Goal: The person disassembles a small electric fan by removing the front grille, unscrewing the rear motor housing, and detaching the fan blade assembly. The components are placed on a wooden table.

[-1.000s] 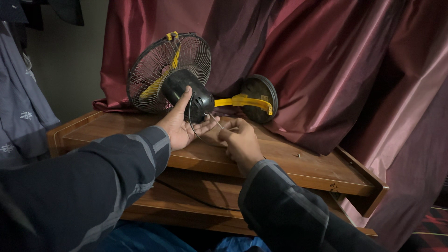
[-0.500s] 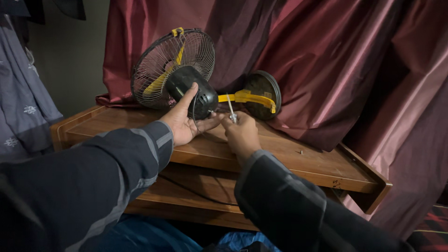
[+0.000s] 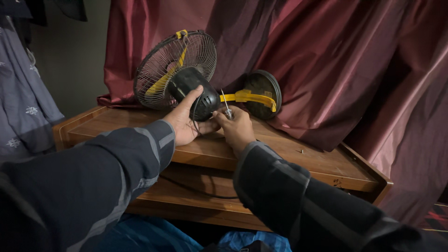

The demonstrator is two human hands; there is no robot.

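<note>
- We see a dark red curtain [image 3: 336, 60] hanging across the whole background, its folds falling onto the back of a wooden table [image 3: 289, 161].
- The table has a raised edge along its left side and a lower shelf beneath the top; a thin black cord [image 3: 196, 191] runs along that shelf.
- On the tabletop lies a small table fan [image 3: 186, 74], tipped on its side, with a black wire cage, yellow blades and a yellow clip at the top of the cage.
- Its yellow neck [image 3: 249, 98] reaches right to the round black base [image 3: 263, 93], which stands on edge against the curtain.
- Our left hand [image 3: 189, 121] is spread open and cups the black motor housing [image 3: 198, 93] from below, thumb up along its side.
- Our right hand [image 3: 235, 128] is closed in a pinch around a thin metal screwdriver [image 3: 225, 105], its shaft pointing upward just beside the rear of the housing.
- The two hands sit just beside each other, at the front of the fan.
- A tiny screw [image 3: 301, 150] lies on the bare wood, well apart to the right.
</note>
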